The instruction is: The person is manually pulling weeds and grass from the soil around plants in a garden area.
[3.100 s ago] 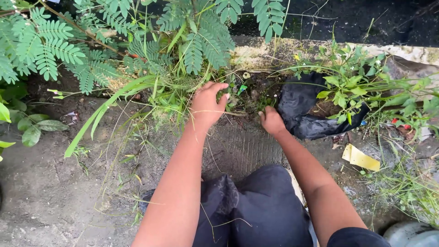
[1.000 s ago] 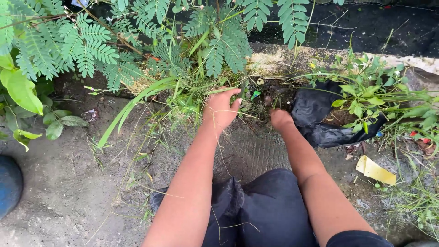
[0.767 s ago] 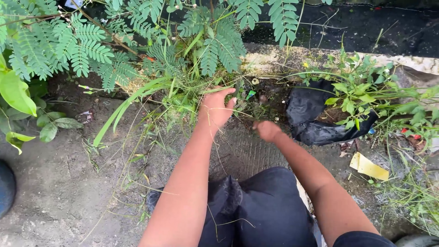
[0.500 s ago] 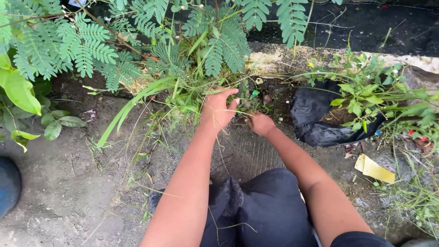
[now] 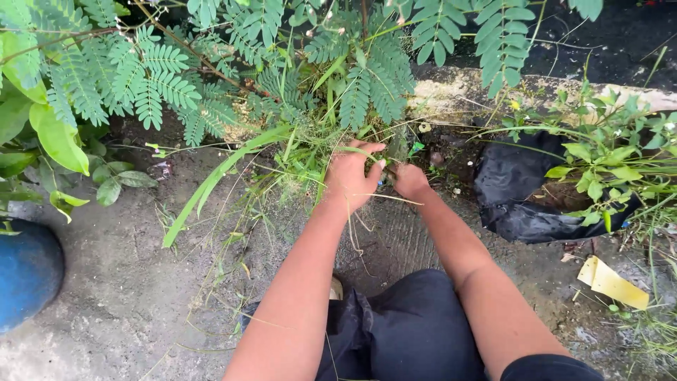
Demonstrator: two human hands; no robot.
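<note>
My left hand (image 5: 352, 176) reaches into a clump of grass and weeds (image 5: 303, 152) at the foot of a feathery-leaved plant (image 5: 352, 92), fingers curled around thin grass stems. My right hand (image 5: 409, 181) sits right beside it, closed on the same small stems near the soil; what lies inside its fist is hidden. Both hands nearly touch. A long green grass blade (image 5: 218, 180) arches left from the clump. Dry grass strands hang across my left wrist.
A black plastic bag (image 5: 515, 197) with leafy weeds growing from it lies to the right. A yellow scrap (image 5: 612, 282) rests on the ground beyond it. A blue rounded object (image 5: 25, 271) is at the left edge. A low concrete curb (image 5: 458, 88) runs behind the plants.
My right hand has moved left from beside the black bag to meet my left hand at the weed clump. The view has shifted, showing more of the blue object.
</note>
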